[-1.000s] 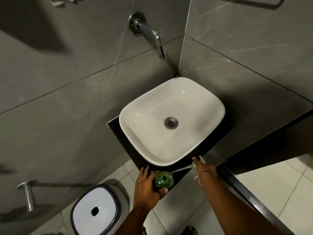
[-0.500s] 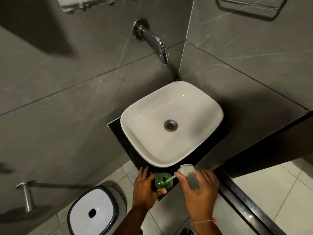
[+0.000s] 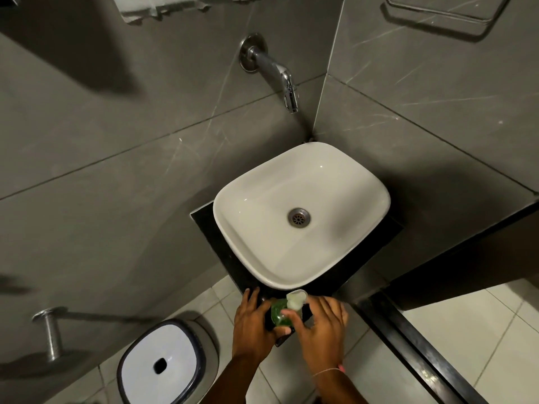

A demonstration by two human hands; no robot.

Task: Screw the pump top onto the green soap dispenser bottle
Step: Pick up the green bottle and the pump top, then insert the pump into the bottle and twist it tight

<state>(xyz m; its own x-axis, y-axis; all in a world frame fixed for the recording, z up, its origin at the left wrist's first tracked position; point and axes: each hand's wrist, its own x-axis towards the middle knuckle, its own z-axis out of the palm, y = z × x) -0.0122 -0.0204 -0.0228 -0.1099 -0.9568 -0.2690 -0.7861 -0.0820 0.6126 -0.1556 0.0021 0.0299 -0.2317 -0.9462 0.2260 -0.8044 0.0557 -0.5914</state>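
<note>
A black counter [image 3: 210, 228] carries the white basin [image 3: 256, 228] and green bottle [image 3: 278, 316].

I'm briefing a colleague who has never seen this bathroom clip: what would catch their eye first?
The white basin stands out most, sitting on a dark counter in the corner of grey tiled walls, below a chrome wall tap. At the counter's front edge, the left hand holds the green soap bottle while the right hand sets the pale pump top on it. A white-lidded bin stands on the floor, lower left.
</note>
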